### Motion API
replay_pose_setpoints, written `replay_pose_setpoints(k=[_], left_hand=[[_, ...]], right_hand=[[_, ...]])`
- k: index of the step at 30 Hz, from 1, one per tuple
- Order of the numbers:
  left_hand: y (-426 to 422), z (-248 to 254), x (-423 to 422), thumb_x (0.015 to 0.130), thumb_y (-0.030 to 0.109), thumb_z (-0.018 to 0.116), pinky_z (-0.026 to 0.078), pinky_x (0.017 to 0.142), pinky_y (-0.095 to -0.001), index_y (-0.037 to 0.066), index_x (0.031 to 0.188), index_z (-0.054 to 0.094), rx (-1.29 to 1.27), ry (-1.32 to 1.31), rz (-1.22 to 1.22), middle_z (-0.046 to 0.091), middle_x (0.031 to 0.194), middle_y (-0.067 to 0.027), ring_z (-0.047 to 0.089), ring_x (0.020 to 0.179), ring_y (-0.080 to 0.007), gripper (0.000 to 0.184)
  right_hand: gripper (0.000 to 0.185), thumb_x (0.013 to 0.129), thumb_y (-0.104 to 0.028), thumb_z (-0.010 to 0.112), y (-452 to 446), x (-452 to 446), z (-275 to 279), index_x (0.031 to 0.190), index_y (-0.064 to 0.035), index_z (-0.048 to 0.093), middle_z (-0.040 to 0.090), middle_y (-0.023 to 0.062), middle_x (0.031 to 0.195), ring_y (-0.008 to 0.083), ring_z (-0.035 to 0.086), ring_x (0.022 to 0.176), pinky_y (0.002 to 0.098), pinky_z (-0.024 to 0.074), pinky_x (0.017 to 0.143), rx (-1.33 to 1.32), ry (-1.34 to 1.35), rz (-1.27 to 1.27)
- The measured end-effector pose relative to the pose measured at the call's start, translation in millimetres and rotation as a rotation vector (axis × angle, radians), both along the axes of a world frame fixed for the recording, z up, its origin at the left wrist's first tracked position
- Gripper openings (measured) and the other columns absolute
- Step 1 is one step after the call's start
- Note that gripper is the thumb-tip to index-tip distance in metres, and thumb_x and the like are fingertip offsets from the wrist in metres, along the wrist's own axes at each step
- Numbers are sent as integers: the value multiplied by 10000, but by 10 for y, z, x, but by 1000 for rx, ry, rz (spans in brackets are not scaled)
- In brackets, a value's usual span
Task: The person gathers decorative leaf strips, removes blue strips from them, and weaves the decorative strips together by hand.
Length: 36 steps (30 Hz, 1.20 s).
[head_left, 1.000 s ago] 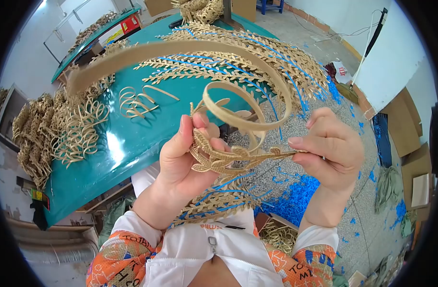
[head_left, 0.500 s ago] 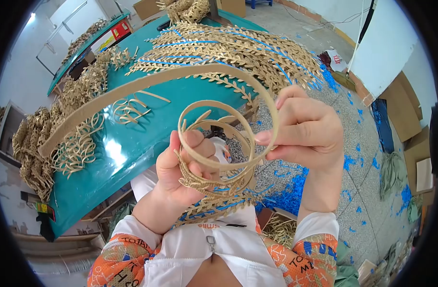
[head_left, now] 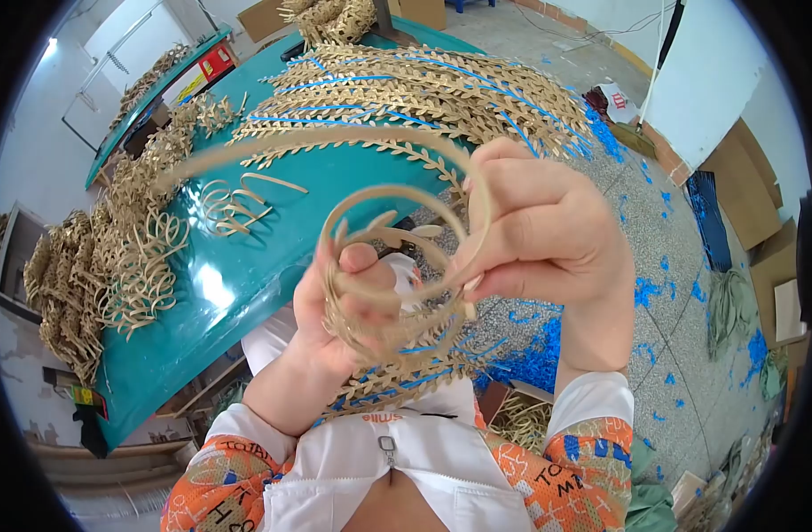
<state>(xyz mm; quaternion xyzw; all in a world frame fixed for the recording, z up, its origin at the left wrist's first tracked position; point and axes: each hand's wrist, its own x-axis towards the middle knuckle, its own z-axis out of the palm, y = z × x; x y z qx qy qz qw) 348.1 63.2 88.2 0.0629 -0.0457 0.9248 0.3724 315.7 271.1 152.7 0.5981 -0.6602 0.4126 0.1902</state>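
Note:
A long beige strip (head_left: 321, 137) loops in coils above and between my hands, its free end reaching left and blurred. My left hand (head_left: 335, 301) is closed around the lower part of a gold leaf braid (head_left: 379, 341), which is smeared by motion. With thumb and fingers pinched, my right hand (head_left: 548, 235) grips the strip at the right side of the coils. Behind them, many gold leaf strands (head_left: 423, 89) with blue strips lie over the green table (head_left: 326, 186). More leaf strands (head_left: 370, 387) rest on my lap.
Loose beige curls (head_left: 144, 275) and bundled gold braids (head_left: 69, 293) lie along the table's left side. Blue shreds (head_left: 534, 355) are scattered on the speckled floor (head_left: 681, 355). Cardboard boxes (head_left: 743, 186) stand at the right. A box of beige scraps (head_left: 521, 418) sits beside my lap.
My right hand has moved left, closer to my left hand, and now pinches the strip instead of the braid's tip. The braid has curled round into a ring with the coils.

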Motion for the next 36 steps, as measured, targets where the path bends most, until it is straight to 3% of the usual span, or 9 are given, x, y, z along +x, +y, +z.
replay_pose_setpoints(k=[5, 7, 9, 12, 15, 21, 23, 27, 36], left_hand=[[-89, -141, -335, 803, 613, 339, 476, 736, -396, -10, 1065, 514, -431, 317, 10, 579, 938, -123, 563, 806, -270, 699], [-158, -221, -485, 794, 657, 250, 465, 738, -454, -41, 1016, 546, -943, 118, 30, 552, 1032, -211, 564, 871, -341, 790], [-300, -234, -487, 854, 511, 357, 492, 658, -377, -31, 958, 578, -1091, 143, 156, 566, 994, -197, 591, 772, -280, 594], [-338, -52, -227, 765, 22, 555, 430, 477, -185, -8, 977, 573, -1512, 1147, 1041, 582, 981, -133, 573, 583, -106, 215], [36, 317, 26, 728, -61, 568, 427, 478, -173, -62, 1000, 554, -1541, 1450, 962, 566, 968, -159, 570, 606, -87, 272], [65, 220, -128, 704, -14, 644, 455, 486, -187, -24, 930, 607, -1457, 1345, 722, 572, 815, -91, 596, 629, -108, 230], [1, 255, -117, 724, 8, 638, 447, 481, -187, -26, 859, 631, -1584, 1174, 350, 571, 779, -82, 586, 614, -99, 140], [-46, 201, -110, 730, -1, 629, 434, 472, -188, -21, 842, 639, -1481, 1205, 420, 567, 756, -72, 560, 570, -87, 114], [-110, 420, -42, 653, -50, 657, 401, 487, -201, -9, 830, 645, -1466, 1499, 545, 568, 765, -75, 542, 603, -94, 182]], right_hand=[[109, 664, -116, 658, 32, 26, -35, 742, -76, 593, 484, 26, 608, 208, 487, 600, 327, 373, 593, -86, -39, -214], [102, 669, -120, 650, 71, 93, 7, 726, -68, 583, 483, 34, 604, 217, 487, 601, 329, 376, 589, 4, -42, -346], [100, 674, -124, 642, 84, 128, 19, 710, -61, 573, 482, 42, 600, 226, 488, 601, 330, 380, 586, 98, -40, -482], [92, 688, -134, 622, 8, 138, -85, 704, -59, 570, 505, 54, 631, 240, 498, 626, 336, 383, 604, 181, -30, -592], [86, 697, -139, 610, -144, 167, -163, 713, -62, 576, 522, 57, 665, 244, 507, 661, 336, 387, 631, 230, 8, -615], [129, 697, -155, 621, -79, 303, -119, 785, -62, 603, 556, 62, 734, 235, 528, 718, 327, 394, 665, 372, -62, -587], [257, 696, -189, 639, 24, 416, -48, 924, -71, 620, 601, 87, 873, 221, 558, 852, 300, 404, 764, 234, -493, -480], [371, 718, -226, 642, 184, 573, -330, 1046, -61, 589, 577, 121, 1046, 206, 520, 1017, 297, 364, 876, -86, -244, -878], [546, 761, -355, 618, 30, 602, -1345, 1110, 47, 499, 560, 110, 1061, 188, 504, 1000, 303, 372, 864, -496, -983, -309]])
